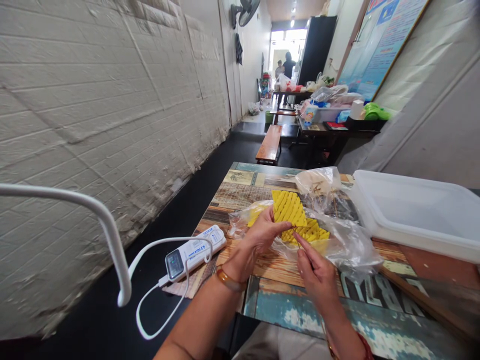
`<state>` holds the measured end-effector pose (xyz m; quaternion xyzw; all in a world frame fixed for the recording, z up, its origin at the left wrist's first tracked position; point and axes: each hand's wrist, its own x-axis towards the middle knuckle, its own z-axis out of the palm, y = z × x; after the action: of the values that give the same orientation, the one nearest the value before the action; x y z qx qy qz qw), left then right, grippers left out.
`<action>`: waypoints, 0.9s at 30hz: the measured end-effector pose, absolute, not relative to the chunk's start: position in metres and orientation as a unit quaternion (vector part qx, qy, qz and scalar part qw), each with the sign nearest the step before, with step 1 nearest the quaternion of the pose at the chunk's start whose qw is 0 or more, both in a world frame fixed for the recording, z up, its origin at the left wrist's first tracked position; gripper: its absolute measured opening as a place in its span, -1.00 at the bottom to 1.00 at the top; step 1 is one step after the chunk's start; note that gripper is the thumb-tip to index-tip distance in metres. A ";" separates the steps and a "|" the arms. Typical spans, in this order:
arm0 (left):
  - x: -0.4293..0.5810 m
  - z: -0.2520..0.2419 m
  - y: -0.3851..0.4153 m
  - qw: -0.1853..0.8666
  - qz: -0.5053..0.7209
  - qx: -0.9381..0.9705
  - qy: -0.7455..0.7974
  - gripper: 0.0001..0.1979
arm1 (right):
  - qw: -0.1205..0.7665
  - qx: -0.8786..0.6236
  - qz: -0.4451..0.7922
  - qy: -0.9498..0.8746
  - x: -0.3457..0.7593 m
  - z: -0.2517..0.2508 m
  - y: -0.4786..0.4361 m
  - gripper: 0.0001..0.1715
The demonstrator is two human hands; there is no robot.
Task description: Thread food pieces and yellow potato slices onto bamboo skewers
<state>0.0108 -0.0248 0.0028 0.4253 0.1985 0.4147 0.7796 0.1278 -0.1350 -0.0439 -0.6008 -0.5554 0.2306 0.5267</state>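
My left hand (261, 234) grips a yellow slab of food (288, 207) by its lower edge, thumb across the front. Slanting parallel cuts run over the slab, which is tilted up above the table. My right hand (318, 270) is closed, its fingertips pinching what looks like a thin wooden skewer (299, 243) close to the slab's lower edge. Whether the skewer has entered the slab is hard to tell. More yellow scored slabs (313, 231) lie just beneath in an opened clear plastic bag (354, 245).
Thin sticks lie by another clear bag (318, 182) behind the slabs. A white plastic tub (416, 220) stands at the right, near a long wooden strip (420, 297). A white power bank (197, 250) with a cable rests at the table's left edge. A bench (269, 142) stands beyond.
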 end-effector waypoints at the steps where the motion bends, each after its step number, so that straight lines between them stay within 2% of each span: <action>1: 0.011 0.002 -0.025 0.778 0.414 0.429 0.199 -0.57 | 0.525 -0.602 0.229 -0.556 0.128 -0.044 -0.135 -0.54; 27: 0.015 -0.002 -0.030 0.759 0.401 0.464 0.216 -0.56 | 0.571 -0.597 0.229 -0.514 0.127 -0.051 -0.130 -0.59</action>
<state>0.0154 -0.0301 -0.0022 0.4643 0.2164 0.4010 0.7595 0.1269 -0.1297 -0.0510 -0.5974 -0.5140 0.2291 0.5714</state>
